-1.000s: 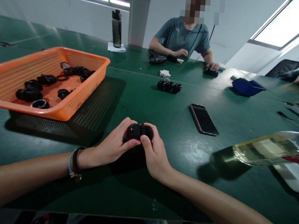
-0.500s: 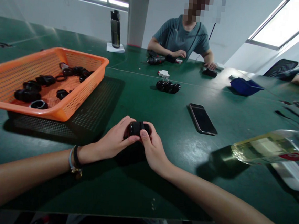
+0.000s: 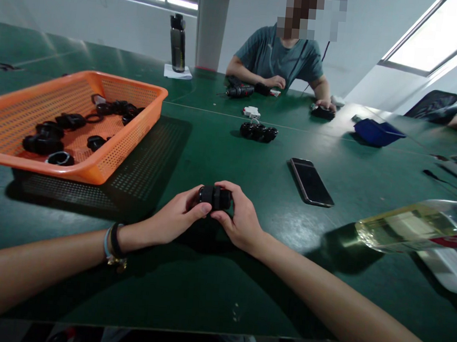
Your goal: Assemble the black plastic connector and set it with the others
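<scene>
Left hand (image 3: 175,220) and right hand (image 3: 240,219) both curled onto one black cylindrical fitting (image 3: 214,197), thumbs and fingertips pinching its two ends, held just above the green table (image 3: 210,296) at centre near edge. Left wrist: two bands. One orange mesh basket (image 3: 106,164) to the left, holding roughly ten loose black rings and fittings (image 3: 43,143), exact count unclear. One cluster of about four black fittings (image 3: 258,132) farther out mid-table. One dark phone (image 3: 311,181) face up, right of the hands. One clear bottle (image 3: 414,226) of yellowish liquid lying at far right. One black flask (image 3: 178,43) upright at the far edge. One blue bin (image 3: 377,133). A co-worker (image 3: 280,59) sits opposite, hands on table.
</scene>
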Tool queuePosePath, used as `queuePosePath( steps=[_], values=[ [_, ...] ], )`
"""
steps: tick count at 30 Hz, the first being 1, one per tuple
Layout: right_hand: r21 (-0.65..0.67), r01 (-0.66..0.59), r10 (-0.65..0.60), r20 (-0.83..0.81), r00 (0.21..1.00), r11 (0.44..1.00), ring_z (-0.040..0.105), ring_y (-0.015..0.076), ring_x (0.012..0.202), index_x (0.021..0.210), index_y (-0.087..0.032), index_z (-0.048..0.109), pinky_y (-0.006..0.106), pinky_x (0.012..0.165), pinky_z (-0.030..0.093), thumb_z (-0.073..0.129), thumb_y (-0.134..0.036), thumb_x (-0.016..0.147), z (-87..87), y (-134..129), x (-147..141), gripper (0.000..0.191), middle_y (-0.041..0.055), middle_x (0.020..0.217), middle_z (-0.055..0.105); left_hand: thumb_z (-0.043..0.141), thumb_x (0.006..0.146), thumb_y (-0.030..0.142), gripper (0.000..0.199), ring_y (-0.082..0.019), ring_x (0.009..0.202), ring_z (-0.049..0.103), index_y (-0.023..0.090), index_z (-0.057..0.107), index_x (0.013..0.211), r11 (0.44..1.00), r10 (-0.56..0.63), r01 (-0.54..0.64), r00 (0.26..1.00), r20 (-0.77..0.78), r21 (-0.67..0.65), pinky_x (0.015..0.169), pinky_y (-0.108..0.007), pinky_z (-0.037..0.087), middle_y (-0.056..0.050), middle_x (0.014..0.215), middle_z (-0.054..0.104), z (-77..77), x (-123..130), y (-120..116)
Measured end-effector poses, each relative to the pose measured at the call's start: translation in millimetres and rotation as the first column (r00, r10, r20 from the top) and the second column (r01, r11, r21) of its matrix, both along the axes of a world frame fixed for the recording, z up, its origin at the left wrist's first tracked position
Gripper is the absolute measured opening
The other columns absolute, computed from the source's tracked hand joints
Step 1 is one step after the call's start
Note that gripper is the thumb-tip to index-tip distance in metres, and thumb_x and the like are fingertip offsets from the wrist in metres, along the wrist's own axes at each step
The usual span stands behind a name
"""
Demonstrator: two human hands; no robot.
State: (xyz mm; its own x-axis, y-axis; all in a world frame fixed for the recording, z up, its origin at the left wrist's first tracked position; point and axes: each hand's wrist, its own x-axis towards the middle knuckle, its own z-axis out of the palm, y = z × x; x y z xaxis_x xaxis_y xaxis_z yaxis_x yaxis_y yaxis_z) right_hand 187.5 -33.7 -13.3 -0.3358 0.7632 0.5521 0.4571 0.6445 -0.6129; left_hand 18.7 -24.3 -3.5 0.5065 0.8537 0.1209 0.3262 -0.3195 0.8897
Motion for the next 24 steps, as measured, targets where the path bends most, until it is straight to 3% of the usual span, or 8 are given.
queuePosePath(
  steps=[10,24],
  values=[
    [0.044,0.023,-0.02,-0.076,0.997,0.999,0.057,0.0195,0.087,0.107,-0.02,0.041,0.036,0.076,0.05,0.034,-0.052,0.087,0.0,-8,-8,0.039,0.0087,0.096,0.057,0.036,0.079,0.066,0.051,-0.015,0.072,0.045,0.016,0.045,0.086,0.997,-0.008,0.001,0.996,0.091,0.077,0.066,-0.025,0.04,0.001,0.077,0.044,7.3,2,-9],
    [-0.287,0.057,-0.152,-0.322,0.934,0.956,0.057,0.0171,0.083,0.104,-0.02,0.042,0.032,0.074,0.047,0.038,-0.047,0.086,1.1,-27,-23,0.033,0.0048,0.091,0.058,0.032,0.08,0.065,0.053,-0.016,0.076,0.045,0.015,0.046,0.093,0.952,-0.05,0.055,0.998,-0.027,0.301,0.07,-0.028,0.04,-0.003,0.086,0.046,6.0,-2,-3]
  ],
)
